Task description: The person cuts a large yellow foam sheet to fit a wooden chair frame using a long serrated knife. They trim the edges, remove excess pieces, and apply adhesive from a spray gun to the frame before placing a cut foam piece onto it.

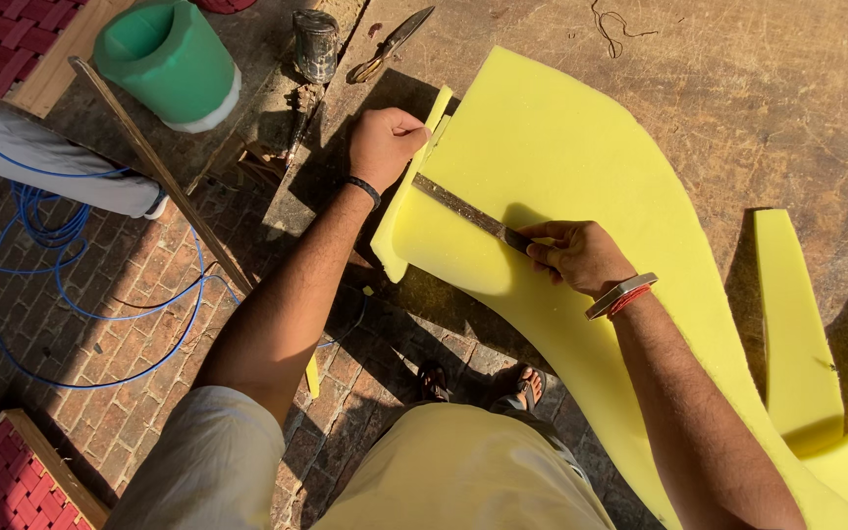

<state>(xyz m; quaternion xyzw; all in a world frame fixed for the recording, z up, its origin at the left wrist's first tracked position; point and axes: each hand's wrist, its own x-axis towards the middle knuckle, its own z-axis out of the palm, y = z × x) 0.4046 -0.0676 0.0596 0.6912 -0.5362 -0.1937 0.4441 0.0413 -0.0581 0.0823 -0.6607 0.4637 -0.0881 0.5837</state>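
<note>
We see no packages, labels, signs or screens anywhere on the workbench or brick floor.

Open bare board [738,88] up beyond the yellow foam sheet [561,167], plenty of room there. Left of it things crowd in: green bucket [171,59], small tin [315,42] and old shears [392,43]. A cut foam strip [795,324] blocks the right.

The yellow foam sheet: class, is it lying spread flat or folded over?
Spread flat. The yellow foam sheet lies open on the workbench, with no fold showing; the left hand pulls a thin strip away at its edge.
</note>
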